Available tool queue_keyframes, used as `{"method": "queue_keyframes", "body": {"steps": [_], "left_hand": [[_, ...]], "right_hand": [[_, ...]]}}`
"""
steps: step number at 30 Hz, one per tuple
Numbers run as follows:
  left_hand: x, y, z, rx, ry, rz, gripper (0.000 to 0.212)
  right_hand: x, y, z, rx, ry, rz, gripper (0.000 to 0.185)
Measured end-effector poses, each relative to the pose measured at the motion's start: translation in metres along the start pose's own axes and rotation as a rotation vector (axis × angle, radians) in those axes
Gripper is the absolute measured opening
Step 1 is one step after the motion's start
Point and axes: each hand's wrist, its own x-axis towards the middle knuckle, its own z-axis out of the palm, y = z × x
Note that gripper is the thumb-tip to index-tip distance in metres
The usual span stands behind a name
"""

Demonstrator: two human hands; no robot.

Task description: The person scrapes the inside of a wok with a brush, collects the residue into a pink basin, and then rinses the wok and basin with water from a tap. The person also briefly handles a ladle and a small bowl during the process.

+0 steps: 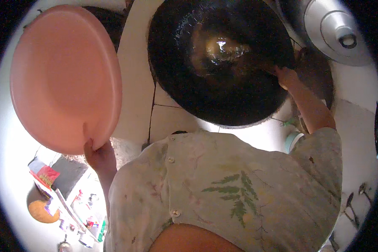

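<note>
My left hand (99,154) grips the near rim of a large pink plastic basin (78,72), thumb over the rim, and holds it at the left. The basin shows its bare inner side. A very large black wok (226,104) fills the top middle, with shiny wet contents (222,48) at its bottom. My right hand (286,77) is over the wok's right side, closed around the handle end of a dark utensil that reaches toward the wet contents. The utensil's far end is too dark to make out.
A metal lid with a knob (329,31) lies at the upper right, near the wok. White tiles (167,119) surround the wok. A pale green round container (293,141) stands by my right sleeve. Packets and small items (82,208) crowd a shelf at the lower left. Utensils hang at the lower right.
</note>
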Motion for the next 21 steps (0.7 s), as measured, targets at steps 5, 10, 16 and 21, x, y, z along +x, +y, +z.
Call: {"method": "queue_keyframes", "body": {"steps": [5,10,16,21], "left_hand": [[0.013,0.003,-0.011,-0.029,0.06,-0.021,0.04],[0.028,0.011,-0.041,0.249,0.032,0.082,0.041],[0.027,0.027,-0.038,-0.041,0.052,0.07,0.04],[0.023,0.031,-0.034,-0.022,0.172,0.082,0.051]], "right_hand": [[-0.058,-0.032,0.033,-0.094,-0.368,-0.184,0.052],[-0.085,-0.142,-0.01,0.239,-0.612,-0.62,0.057],[-0.02,-0.248,-0.157,1.429,-0.519,-0.501,0.061],[0.066,-0.235,-0.164,1.318,-0.217,-0.271,0.051]]}}
